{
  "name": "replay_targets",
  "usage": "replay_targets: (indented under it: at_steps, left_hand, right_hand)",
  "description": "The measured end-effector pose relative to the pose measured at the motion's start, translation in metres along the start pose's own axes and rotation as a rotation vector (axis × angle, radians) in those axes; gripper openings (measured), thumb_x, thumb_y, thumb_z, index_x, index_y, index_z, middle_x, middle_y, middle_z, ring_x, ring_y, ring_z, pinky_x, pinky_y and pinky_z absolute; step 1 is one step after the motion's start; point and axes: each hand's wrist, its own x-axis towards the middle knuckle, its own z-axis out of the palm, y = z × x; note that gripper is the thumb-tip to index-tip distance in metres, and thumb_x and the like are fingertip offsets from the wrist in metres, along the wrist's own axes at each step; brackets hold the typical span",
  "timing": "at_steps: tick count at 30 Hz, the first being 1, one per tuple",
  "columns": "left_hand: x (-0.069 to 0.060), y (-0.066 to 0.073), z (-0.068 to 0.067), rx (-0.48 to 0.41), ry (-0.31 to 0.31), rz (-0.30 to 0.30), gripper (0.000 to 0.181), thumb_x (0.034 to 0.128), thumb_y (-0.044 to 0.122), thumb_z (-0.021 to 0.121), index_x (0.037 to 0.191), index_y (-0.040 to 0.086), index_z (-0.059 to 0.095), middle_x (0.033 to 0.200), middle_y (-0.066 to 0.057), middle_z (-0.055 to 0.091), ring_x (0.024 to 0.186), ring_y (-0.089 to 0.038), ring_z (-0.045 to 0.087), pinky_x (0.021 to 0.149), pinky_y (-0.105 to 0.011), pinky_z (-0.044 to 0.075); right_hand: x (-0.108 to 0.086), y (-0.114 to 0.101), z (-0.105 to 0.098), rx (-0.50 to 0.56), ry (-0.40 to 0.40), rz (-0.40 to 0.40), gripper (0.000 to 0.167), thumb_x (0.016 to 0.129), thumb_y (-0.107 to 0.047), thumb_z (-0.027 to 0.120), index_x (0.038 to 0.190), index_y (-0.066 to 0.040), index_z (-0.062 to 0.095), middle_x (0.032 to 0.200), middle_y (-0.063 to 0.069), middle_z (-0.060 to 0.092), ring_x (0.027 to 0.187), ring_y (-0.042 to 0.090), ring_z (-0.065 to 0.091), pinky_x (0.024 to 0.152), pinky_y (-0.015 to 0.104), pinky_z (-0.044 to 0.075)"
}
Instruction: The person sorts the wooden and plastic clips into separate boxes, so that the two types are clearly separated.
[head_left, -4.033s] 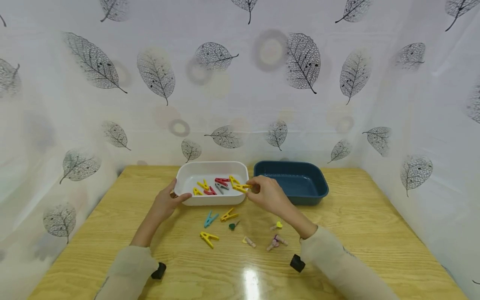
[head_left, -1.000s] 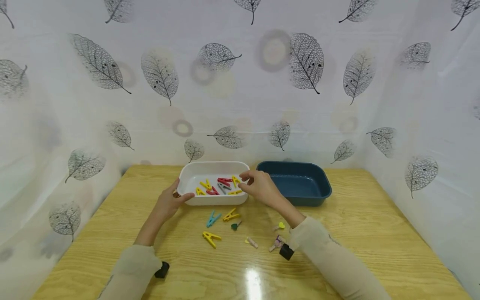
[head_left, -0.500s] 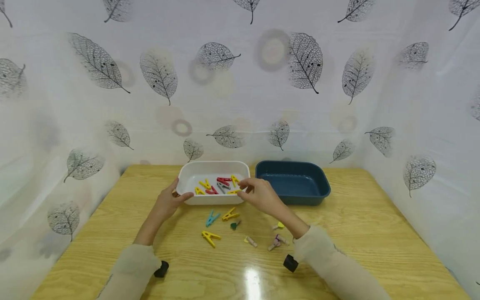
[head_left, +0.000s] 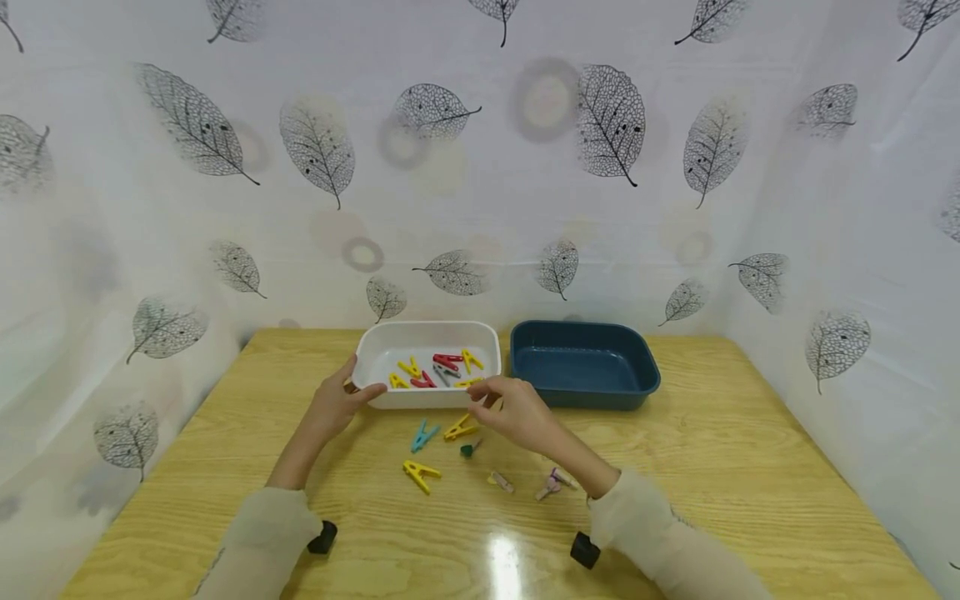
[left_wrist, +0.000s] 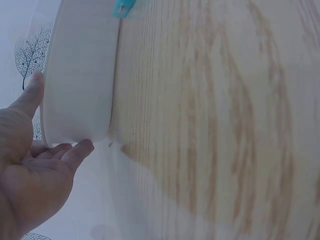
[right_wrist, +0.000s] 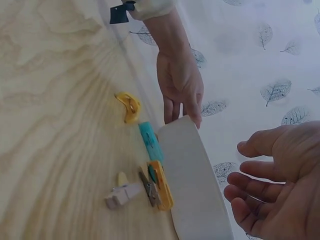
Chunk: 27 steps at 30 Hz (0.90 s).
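My left hand (head_left: 330,406) grips the left end of a white plastic basin (head_left: 427,401), thumb by the rim and fingers against the outside wall in the left wrist view. Inside the basin lie yellow, red and grey clothespins (head_left: 447,359). My right hand (head_left: 517,414) holds nothing; its fingers are loosely bent near the basin's front right corner. Below its fingertips lies a yellow clothespin (head_left: 459,428), beside a light blue clothespin (head_left: 423,435). In the right wrist view the right fingers (right_wrist: 257,189) hang apart from the basin wall.
A dark blue basin (head_left: 585,371) stands right of the white one. Nearer on the wooden table (head_left: 405,550) lie another yellow clothespin (head_left: 422,476), a green-topped small peg (head_left: 467,451), a small wooden peg (head_left: 502,482) and purple-decorated pegs (head_left: 551,484). A leaf-print curtain (head_left: 480,208) surrounds the table.
Earlier the right hand held a yellow clothespin over the white basin; that clothespin now lies inside. The emptied right hand has since come down toward the front edge. The left hand stays put.
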Motion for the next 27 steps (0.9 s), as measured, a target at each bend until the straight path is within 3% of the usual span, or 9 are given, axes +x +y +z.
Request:
replay_targets:
  at_steps: [6, 13, 21, 27]
  left_hand:
    - [-0.001, 0.002, 0.0, 0.0, -0.004, -0.009, 0.095, 0.1006, 0.036, 0.069, 0.161, -0.006, 0.01, 0.164, -0.034, 0.016, 0.144, -0.047, 0.036, 0.112, -0.051, 0.044]
    - [0.0, 0.003, 0.001, -0.007, -0.008, -0.02, 0.097, 0.1001, 0.036, 0.07, 0.161, -0.006, 0.009, 0.164, -0.034, 0.016, 0.145, -0.047, 0.035, 0.112, -0.05, 0.043]
    - [0.001, 0.002, 0.001, 0.005, -0.005, -0.014, 0.096, 0.1007, 0.036, 0.069, 0.161, -0.007, 0.009, 0.163, -0.035, 0.016, 0.144, -0.048, 0.036, 0.111, -0.051, 0.044]
    - [0.001, -0.001, 0.001, -0.004, 0.001, -0.017, 0.094, 0.1012, 0.034, 0.069, 0.161, -0.006, 0.01, 0.164, -0.034, 0.015, 0.144, -0.049, 0.036, 0.111, -0.052, 0.043]
  right_hand:
    - [-0.01, -0.002, 0.013, 0.022, -0.017, -0.003, 0.023, 0.096, -0.01, 0.073, 0.118, -0.002, 0.075, 0.109, 0.013, 0.075, 0.093, 0.024, 0.067, 0.063, 0.023, 0.053]
    - [-0.018, -0.011, 0.031, 0.044, -0.037, 0.012, 0.026, 0.095, -0.008, 0.074, 0.118, 0.004, 0.073, 0.11, 0.015, 0.074, 0.094, 0.027, 0.067, 0.075, 0.027, 0.057]
    - [-0.021, -0.019, 0.055, 0.027, -0.044, 0.045, 0.03, 0.093, -0.01, 0.077, 0.118, 0.006, 0.072, 0.109, 0.017, 0.075, 0.081, 0.013, 0.065, 0.068, 0.021, 0.055]
    - [-0.022, -0.023, 0.068, -0.016, -0.065, 0.102, 0.032, 0.091, -0.015, 0.079, 0.117, 0.004, 0.074, 0.108, 0.014, 0.076, 0.08, 0.01, 0.066, 0.069, 0.021, 0.055]
